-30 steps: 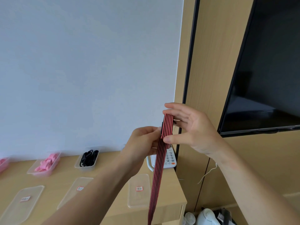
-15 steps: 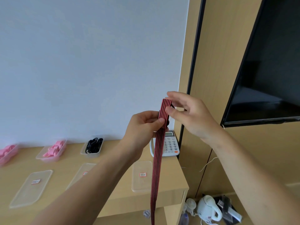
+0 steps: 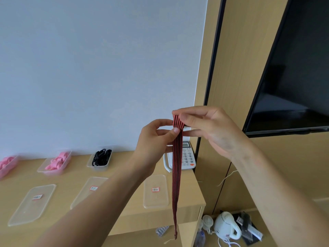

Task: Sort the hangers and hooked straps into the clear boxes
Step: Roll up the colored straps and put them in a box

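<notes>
So we've got both hands up in the middle of the frame on one red-and-black striped strap (image 3: 177, 168): our right hand (image 3: 210, 129) is pinching the top end between thumb and fingers, and our left hand (image 3: 156, 138) is pinching it just below that, thumb pressed on the front. The rest of the strap hangs straight down, crossing in front of the white desk phone (image 3: 188, 157) and the desk (image 3: 71, 177) edge, with its tip down at the bottom centre. Along the back of the desk at lower left there's a clear box of black hooked bits (image 3: 97, 168), next a clear box of pink ones (image 3: 53, 171), and another pink-filled box (image 3: 8, 168) cut off by the left edge. Three clear lids with little labels lie flat nearer us, the rightmost lid (image 3: 155, 200) just left of the hanging strap. Dark TV (image 3: 293, 68) on the right, white kettle (image 3: 226, 227) on the floor lower right
</notes>
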Available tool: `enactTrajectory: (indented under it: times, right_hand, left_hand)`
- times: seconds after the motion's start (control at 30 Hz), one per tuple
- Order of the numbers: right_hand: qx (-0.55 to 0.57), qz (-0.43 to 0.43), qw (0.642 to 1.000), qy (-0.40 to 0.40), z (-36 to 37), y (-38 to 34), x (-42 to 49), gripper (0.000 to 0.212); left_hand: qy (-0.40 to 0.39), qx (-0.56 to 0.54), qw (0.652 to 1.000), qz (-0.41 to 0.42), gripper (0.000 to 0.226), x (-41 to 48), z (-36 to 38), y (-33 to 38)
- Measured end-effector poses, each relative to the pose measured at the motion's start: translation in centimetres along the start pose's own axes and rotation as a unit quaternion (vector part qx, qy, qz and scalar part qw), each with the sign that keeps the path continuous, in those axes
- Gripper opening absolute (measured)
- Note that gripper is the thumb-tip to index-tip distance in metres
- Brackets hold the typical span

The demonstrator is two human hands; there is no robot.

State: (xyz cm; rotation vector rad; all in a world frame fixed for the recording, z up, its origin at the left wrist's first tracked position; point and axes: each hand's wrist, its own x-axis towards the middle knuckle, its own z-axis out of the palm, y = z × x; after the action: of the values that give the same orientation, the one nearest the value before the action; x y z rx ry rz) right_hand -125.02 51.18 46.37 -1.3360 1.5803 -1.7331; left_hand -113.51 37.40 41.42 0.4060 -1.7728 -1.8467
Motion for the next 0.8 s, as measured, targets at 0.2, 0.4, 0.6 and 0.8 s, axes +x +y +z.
enactTrajectory:
  times: [0.2,0.4,0.6,0.8]
  right_hand:
    - [-0.022,-0.056,0.997,0.041,-0.7,-0.1,-0.1,0.055]
    - [-0.054,-0.108,0.992,0.04,-0.8,1.2,0.1,0.071]
    - [-0.172,-0.13,0.976,0.028,-1.0,2.1,-0.1,0.081]
    - [-0.203,-0.019,0.976,0.079,-1.3,2.0,0.9,0.04]
  left_hand:
    - [-0.006,0.004,1.0,-0.022,0.015,-0.1,0.3,0.2]
    - [-0.062,-0.047,0.996,-0.031,0.041,-0.3,0.5,1.6]
    - [-0.055,-0.033,0.998,-0.025,0.03,0.0,0.4,1.2]
    - [-0.031,0.006,0.999,0.002,0.022,0.0,0.7,0.2]
